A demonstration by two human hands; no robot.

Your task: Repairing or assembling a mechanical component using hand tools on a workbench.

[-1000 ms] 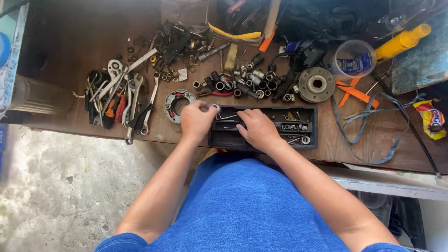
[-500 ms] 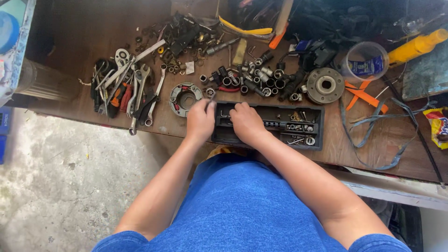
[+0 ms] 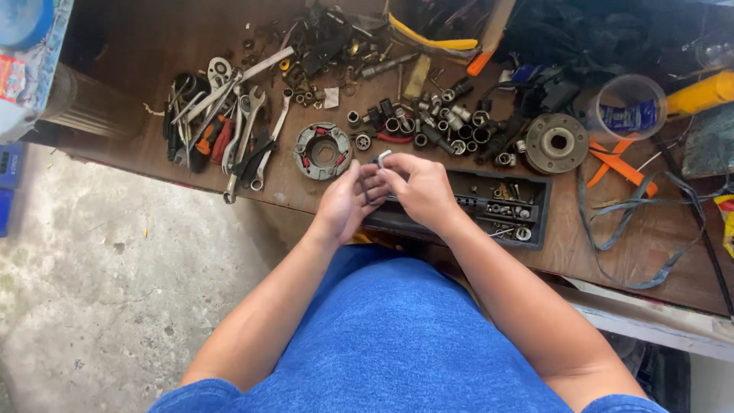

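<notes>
At the bench's near edge: both hands are meeting above a black plastic socket tray (image 3: 535, 200).
Held piece: a small bent silver metal key (image 3: 381, 158) is sticking up between the fingertips, at 12 o'clock from the hands.
Left hand (image 3: 345, 200): fingers are curling narrowly round the key's lower end, seemingly steadying it.
Right hand (image 3: 420, 189): thumb and forefinger are pinching the key's top, likely for a close look.
At 10 o'clock: a round grey clutch-like metal disc (image 3: 322, 151) is lying flat.
At 9 o'clock: a heap of steel spanners (image 3: 237, 138) is lying farther off.
At 1 o'clock: loose dark steel sockets (image 3: 436, 126) are lying scattered.
</notes>
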